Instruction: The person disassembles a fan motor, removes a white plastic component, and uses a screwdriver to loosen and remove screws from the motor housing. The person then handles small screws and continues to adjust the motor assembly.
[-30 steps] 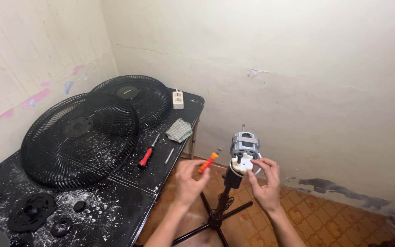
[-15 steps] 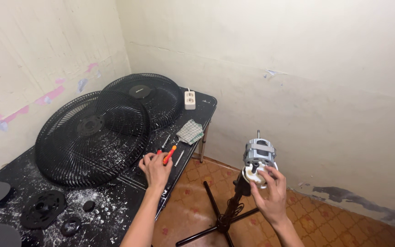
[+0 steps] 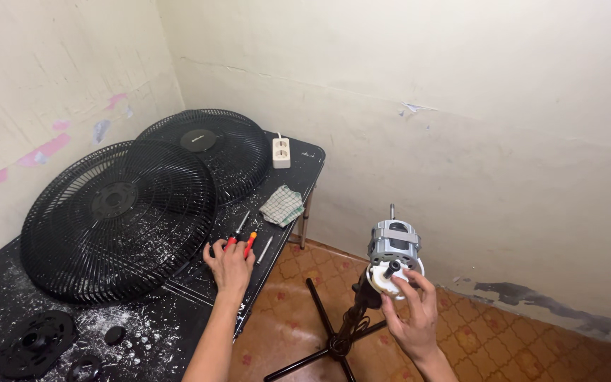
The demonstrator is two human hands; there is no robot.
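One grey fan motor (image 3: 393, 244), shaft upright

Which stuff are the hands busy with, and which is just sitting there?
In use:
- left hand on the screwdrivers
- right hand holding the fan motor

Lying about:
- two fan grilles
- checked cloth
- power strip
- black round parts

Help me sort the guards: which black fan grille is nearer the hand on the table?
The front grille, open-hubbed, beside the left hand; the solid-capped one lies behind.
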